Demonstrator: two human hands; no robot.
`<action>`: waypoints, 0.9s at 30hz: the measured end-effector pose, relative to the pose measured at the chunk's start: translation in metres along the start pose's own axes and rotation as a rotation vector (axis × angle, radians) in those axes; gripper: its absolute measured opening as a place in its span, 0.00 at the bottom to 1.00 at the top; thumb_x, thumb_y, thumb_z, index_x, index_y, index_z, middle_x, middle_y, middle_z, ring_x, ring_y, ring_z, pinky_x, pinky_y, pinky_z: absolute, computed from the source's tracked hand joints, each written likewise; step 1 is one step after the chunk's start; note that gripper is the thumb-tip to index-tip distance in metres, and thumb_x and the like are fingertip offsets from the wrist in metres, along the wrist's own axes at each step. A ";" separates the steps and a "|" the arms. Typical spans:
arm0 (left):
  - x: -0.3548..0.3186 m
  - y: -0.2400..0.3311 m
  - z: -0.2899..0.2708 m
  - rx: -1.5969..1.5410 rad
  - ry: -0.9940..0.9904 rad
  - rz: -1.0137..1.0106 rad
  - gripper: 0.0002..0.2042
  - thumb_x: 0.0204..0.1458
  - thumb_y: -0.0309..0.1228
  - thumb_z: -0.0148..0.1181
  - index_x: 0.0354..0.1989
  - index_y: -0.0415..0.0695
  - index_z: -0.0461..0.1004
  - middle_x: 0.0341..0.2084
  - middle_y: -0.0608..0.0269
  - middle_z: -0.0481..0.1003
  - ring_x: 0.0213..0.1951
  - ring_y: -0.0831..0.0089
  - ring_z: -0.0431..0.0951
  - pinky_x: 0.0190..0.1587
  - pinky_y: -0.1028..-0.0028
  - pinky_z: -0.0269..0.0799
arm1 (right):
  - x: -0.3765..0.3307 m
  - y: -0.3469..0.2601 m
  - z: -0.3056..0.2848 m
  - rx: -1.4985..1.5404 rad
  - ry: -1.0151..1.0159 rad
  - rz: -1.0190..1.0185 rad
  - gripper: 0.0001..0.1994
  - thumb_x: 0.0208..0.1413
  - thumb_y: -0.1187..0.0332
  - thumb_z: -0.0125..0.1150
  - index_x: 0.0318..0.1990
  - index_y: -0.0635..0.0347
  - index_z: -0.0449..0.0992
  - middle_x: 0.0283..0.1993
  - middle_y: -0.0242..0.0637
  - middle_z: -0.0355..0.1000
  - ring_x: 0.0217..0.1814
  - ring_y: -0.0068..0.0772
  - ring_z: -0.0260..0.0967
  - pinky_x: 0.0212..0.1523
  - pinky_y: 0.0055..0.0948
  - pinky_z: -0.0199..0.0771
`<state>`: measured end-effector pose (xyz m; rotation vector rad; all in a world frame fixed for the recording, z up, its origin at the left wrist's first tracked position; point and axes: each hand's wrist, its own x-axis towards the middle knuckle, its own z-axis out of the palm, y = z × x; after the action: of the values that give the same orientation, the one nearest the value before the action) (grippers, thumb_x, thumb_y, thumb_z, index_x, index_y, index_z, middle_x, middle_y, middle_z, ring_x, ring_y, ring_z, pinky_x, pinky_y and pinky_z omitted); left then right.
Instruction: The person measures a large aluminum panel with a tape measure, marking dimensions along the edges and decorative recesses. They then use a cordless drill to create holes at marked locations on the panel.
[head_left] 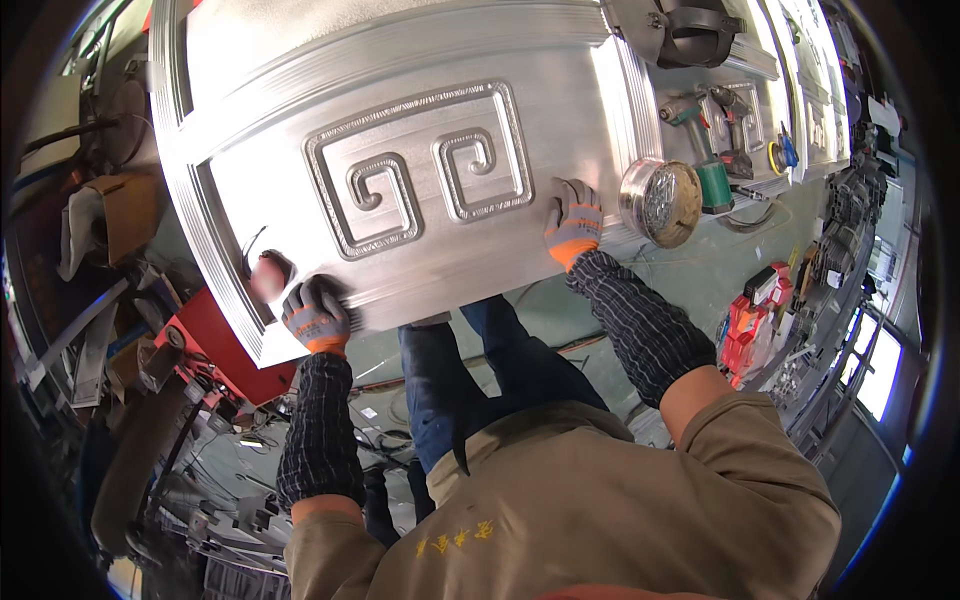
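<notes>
A silvery metal panel [270,200] with raised square spiral patterns lies in front of me within a ribbed frame. My left hand [318,315], in a grey and orange glove, rests on the panel's near left corner, its fingers on the metal and apparently holding nothing. Just beyond it sits a rounded reddish thing [268,277] with a thin dark cord, too blurred to name. Toward the panel's near right edge, my right hand [575,222], gloved alike, lies flat with fingers stretched out. A round tin [660,203] stands to its right.
Past the tin are a green cordless drill [700,150], a second power tool [735,130] and a dark welding mask [690,35]. Red boxes [750,315] stand on the right. A red machine [215,345] and a cardboard box [125,215] are at the left; cables lie on the floor.
</notes>
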<state>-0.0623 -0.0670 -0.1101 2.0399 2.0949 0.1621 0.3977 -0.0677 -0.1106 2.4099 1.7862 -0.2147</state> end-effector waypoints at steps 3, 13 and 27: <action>0.004 0.005 -0.003 0.006 -0.013 0.022 0.14 0.52 0.34 0.56 0.46 0.44 0.77 0.44 0.52 0.77 0.48 0.49 0.74 0.53 0.51 0.66 | 0.007 -0.003 -0.019 0.105 0.130 -0.128 0.21 0.56 0.62 0.56 0.57 0.54 0.74 0.53 0.45 0.72 0.60 0.51 0.66 0.65 0.49 0.59; 0.001 -0.002 0.004 0.005 -0.026 -0.015 0.17 0.52 0.37 0.57 0.49 0.46 0.77 0.47 0.50 0.76 0.51 0.47 0.73 0.57 0.50 0.63 | 0.001 0.001 -0.007 0.028 0.066 -0.082 0.28 0.52 0.61 0.58 0.61 0.64 0.70 0.61 0.52 0.69 0.65 0.57 0.61 0.70 0.51 0.55; 0.037 0.054 0.000 -0.462 0.081 -0.231 0.19 0.55 0.38 0.67 0.53 0.43 0.78 0.36 0.54 0.81 0.40 0.56 0.80 0.46 0.60 0.75 | 0.018 -0.006 -0.010 0.412 0.026 0.072 0.25 0.55 0.55 0.61 0.55 0.64 0.74 0.58 0.54 0.69 0.62 0.56 0.63 0.65 0.47 0.62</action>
<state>-0.0107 -0.0284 -0.1006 1.5371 2.0755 0.6336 0.3980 -0.0469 -0.1041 2.7524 1.8092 -0.6006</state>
